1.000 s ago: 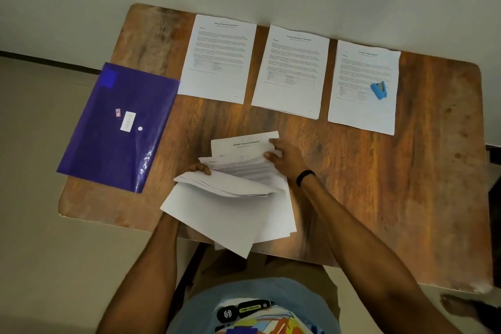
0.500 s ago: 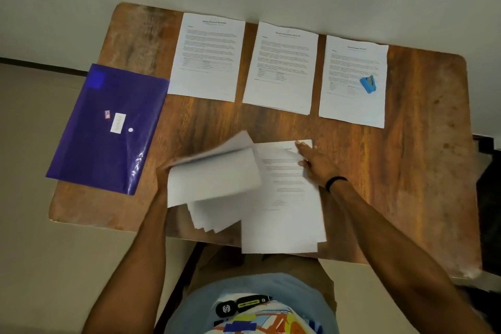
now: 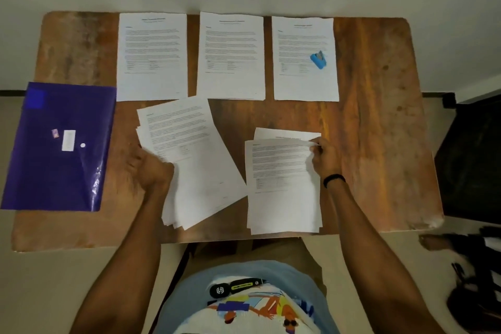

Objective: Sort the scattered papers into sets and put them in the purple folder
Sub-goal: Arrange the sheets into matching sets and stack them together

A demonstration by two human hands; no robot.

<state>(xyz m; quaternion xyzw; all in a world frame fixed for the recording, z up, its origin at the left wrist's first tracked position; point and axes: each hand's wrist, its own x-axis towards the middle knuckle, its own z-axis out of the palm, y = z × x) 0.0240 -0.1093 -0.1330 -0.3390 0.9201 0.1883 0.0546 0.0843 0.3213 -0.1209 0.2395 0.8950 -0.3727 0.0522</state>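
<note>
Both hands busy: left hand grips tilted stack; right hand pinches top sheet corner on squared stack.

The tabletop is brown wood with streaky orange grain. The folder is deep purple with a white label, the papers white with grey print, the stapler bright blue. The shirt is pale blue with a multicoloured print.

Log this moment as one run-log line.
left hand grips tilted stack | right hand pinches top sheet of right stack | three back piles, stapler on rightmost | purple folder untouched
</note>
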